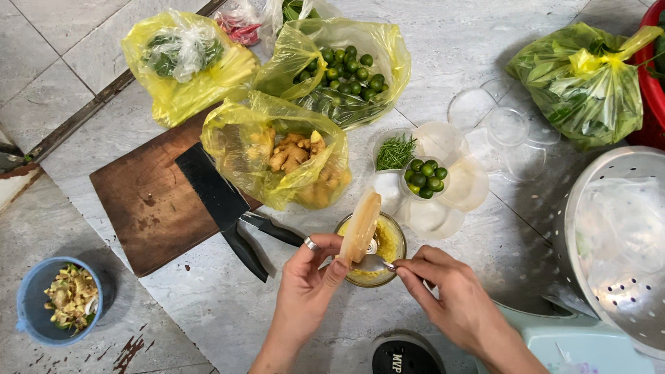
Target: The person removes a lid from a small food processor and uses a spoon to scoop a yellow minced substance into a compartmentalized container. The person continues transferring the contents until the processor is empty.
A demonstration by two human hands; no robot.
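Holding peeled ginger (360, 226) | left hand (308, 277) | small bowl (388, 242): yellow paste; right hand (450, 291): spoon (374, 262)

Yellow bags (187, 83), green limes (426, 179), brown board (149, 204), blue bowl (31, 301), black cleaver (211, 187)

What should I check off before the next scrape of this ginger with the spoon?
1. Left hand grips the ginger piece: ok.
2. Right hand holds the spoon against the ginger's lower end: ok.
3. Small bowl sits under the ginger to catch scrapings: ok.
4. Cleaver lies flat on the cutting board, clear of both hands: ok.
5. Room left in the bowl: cannot tell.
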